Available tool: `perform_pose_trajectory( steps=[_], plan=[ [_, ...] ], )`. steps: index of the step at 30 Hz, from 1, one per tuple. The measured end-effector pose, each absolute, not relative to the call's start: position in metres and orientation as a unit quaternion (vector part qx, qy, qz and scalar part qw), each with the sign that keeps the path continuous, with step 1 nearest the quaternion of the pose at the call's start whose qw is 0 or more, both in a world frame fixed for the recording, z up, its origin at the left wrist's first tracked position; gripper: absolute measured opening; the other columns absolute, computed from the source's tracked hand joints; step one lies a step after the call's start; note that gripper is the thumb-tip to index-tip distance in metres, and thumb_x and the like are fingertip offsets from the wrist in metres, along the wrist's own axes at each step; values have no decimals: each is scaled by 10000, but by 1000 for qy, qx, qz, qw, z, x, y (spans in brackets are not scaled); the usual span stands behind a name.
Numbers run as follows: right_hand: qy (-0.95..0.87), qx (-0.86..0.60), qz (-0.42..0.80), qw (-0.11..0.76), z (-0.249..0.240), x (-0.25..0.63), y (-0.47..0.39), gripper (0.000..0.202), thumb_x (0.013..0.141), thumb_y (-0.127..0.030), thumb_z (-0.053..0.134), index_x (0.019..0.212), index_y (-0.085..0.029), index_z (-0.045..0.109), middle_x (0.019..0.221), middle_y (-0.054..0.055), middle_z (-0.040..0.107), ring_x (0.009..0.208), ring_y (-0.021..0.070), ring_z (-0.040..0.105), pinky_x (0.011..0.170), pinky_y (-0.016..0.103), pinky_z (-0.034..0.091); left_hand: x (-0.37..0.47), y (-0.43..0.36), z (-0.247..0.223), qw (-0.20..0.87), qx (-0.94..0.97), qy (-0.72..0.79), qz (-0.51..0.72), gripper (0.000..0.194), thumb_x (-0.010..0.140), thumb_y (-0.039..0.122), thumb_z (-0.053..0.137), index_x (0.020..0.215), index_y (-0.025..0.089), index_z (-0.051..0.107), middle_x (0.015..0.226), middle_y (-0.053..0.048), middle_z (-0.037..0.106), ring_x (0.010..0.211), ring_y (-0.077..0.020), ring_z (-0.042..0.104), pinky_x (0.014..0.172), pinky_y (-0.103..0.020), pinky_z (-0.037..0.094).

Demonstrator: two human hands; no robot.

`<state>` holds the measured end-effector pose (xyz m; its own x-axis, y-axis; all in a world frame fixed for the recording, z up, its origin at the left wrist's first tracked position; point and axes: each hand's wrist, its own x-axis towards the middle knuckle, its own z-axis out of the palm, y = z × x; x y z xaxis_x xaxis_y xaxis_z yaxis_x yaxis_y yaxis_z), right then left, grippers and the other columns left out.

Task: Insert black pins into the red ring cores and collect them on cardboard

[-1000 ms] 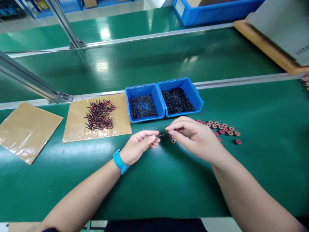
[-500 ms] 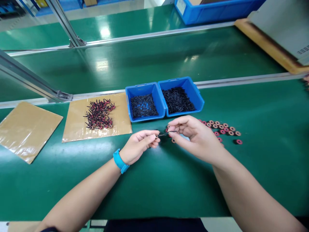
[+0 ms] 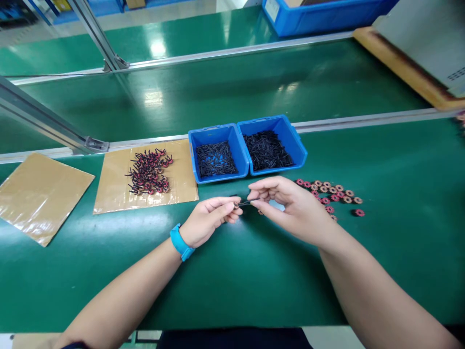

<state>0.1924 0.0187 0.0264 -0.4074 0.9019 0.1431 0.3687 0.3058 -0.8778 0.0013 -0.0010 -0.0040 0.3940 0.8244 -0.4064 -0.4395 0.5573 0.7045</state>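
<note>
My left hand point(image 3: 211, 219), with a turquoise band at its wrist, pinches a small copper-wound motor stator point(image 3: 236, 205) between thumb and fingers. A thin dark lead runs from it towards the right. My right hand point(image 3: 290, 206) is closed in a pinch on a thin black sleeve point(image 3: 253, 200), which lies in line with that lead. Whether the sleeve is over the lead is too small to tell. Loose red and copper stators point(image 3: 334, 198) lie on the table beyond my right hand. Another stator point(image 3: 260, 212) shows partly under its fingers.
Two blue bins, a left one point(image 3: 221, 178) and a right one point(image 3: 296, 162), hold many short black sleeves. Stators with black-sleeved leads point(image 3: 148, 172) are heaped on a tan sheet point(image 3: 109, 194). A second tan sheet point(image 3: 43, 194) lies further left. A metal post point(image 3: 43, 118) rises behind.
My right hand has moved slightly left, bringing the black sleeve closer to the stator. My left hand stays in place, still pinching the stator.
</note>
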Motion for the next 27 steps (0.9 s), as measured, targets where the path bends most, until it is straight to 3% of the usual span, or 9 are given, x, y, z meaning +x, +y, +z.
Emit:
perform_pose_trajectory(
  steps=[10, 16, 27],
  plan=[
    [-772, -400, 378, 318, 30, 186, 16, 324, 828, -119, 503, 1135, -223, 498, 852, 23, 664, 704, 119, 621, 646, 253, 526, 1, -2, -2, 801, 280, 372, 377, 291, 662, 304, 745, 911, 161, 703, 799, -50, 721, 697, -114, 612, 703, -280, 441],
    [-773, -423, 356, 311, 26, 195, 20, 399, 829, -162, 535, 1217, -241, 486, 894, 28, 680, 762, 143, 647, 717, 296, 535, 1, -2, -3, 800, 283, 377, 371, 299, 656, 322, 745, 907, 165, 702, 792, -47, 719, 690, -109, 600, 712, -287, 439],
    [-757, -419, 335, 374, 33, 188, 13, 426, 861, -155, 506, 1267, -271, 451, 932, 34, 686, 799, 155, 651, 730, 329, 534, 0, -2, -2, 783, 301, 410, 358, 293, 655, 353, 739, 870, 156, 713, 709, -36, 694, 619, -92, 557, 625, -247, 415]
  ],
)
